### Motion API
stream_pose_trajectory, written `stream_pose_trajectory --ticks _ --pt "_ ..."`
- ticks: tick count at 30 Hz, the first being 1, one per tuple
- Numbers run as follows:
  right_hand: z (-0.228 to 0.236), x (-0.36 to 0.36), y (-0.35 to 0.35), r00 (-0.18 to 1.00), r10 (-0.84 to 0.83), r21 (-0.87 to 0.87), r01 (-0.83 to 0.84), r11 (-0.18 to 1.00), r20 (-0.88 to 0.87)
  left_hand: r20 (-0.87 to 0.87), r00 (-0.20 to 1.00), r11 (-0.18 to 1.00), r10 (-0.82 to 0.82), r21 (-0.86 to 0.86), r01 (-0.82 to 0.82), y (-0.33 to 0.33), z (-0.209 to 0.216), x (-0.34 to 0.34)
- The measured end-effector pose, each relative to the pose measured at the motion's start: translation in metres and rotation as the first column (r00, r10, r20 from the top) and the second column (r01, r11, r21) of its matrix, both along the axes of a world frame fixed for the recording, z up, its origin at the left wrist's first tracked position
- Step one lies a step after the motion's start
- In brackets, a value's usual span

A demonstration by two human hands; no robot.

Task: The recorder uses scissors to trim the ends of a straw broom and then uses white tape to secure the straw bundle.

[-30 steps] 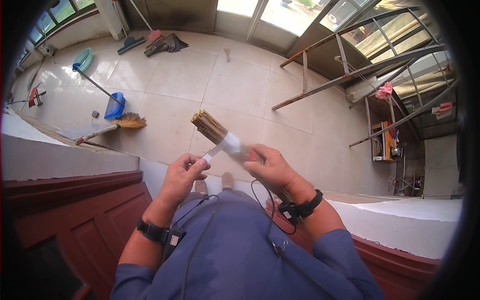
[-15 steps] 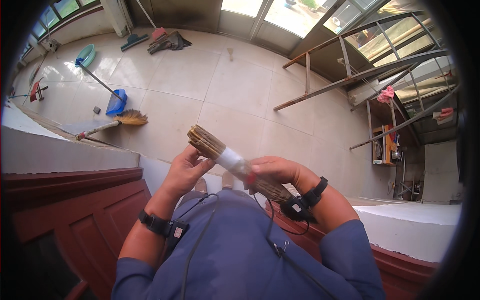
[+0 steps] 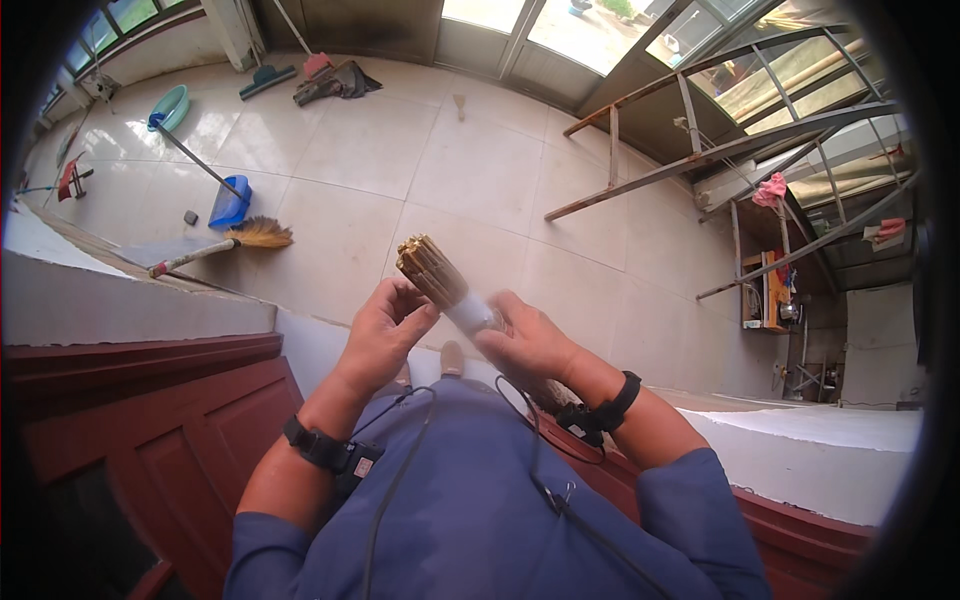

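Observation:
In front of my body slants a bundle of dry brown stalks (image 3: 437, 272), its cut ends at the upper left. White wrapping (image 3: 472, 314) goes around its middle. My right hand (image 3: 530, 340) is closed around the wrapped part, with the thumb on top. The lower end of the bundle runs beneath my right hand and wrist and is mostly hidden. Beside the stalk ends, my left hand (image 3: 385, 335) has its fingers curled and thumb bent in close to the bundle. Whatever those fingers pinch cannot be made out.
On the tiled floor at the left lie a broom (image 3: 240, 238), a blue dustpan (image 3: 231, 201) and a green basin (image 3: 170, 107). A metal frame (image 3: 690, 160) leans at the right. A white ledge (image 3: 140, 300) and a dark red door (image 3: 170, 430) flank me. Cables hang over my shirt.
My right hand has slid up the bundle from the red band onto the white wrapping. The bundle has shifted slightly right, its cut ends turned more toward me. My left hand moved little.

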State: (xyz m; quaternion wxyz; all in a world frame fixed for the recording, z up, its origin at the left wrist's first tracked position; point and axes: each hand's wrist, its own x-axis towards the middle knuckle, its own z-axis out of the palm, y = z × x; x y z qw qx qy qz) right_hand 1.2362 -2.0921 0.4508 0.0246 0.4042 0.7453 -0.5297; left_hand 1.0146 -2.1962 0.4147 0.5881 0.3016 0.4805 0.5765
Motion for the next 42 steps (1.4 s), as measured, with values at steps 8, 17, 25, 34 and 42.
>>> stream_pose_trajectory --ticks 8,17,25,34,42 --pt "-0.020 0.006 0.004 0.989 -0.100 -0.012 0.100 0.995 -0.112 -0.085 0.996 0.997 0.029 -0.066 -0.034 0.000 0.004 -0.004" --pt "0.000 0.004 0.005 0.996 0.011 -0.250 -0.032 0.968 -0.086 -0.117 0.993 1.000 -0.014 -0.010 0.013 -0.004 0.020 -0.003" --pt "0.004 0.002 0.017 0.999 -0.017 -0.287 0.006 0.958 -0.036 -0.023 0.997 0.996 -0.080 0.031 0.081 -0.014 0.004 -0.010" --pt "0.014 0.010 0.023 0.982 -0.179 -0.275 0.155 0.949 -0.064 -0.047 0.987 0.988 -0.152 -0.005 0.152 -0.011 0.011 -0.012" --pt "0.015 0.018 0.024 0.963 -0.225 -0.495 0.126 0.860 -0.146 -0.098 0.986 0.990 -0.136 -0.055 0.131 -0.008 0.006 -0.013"
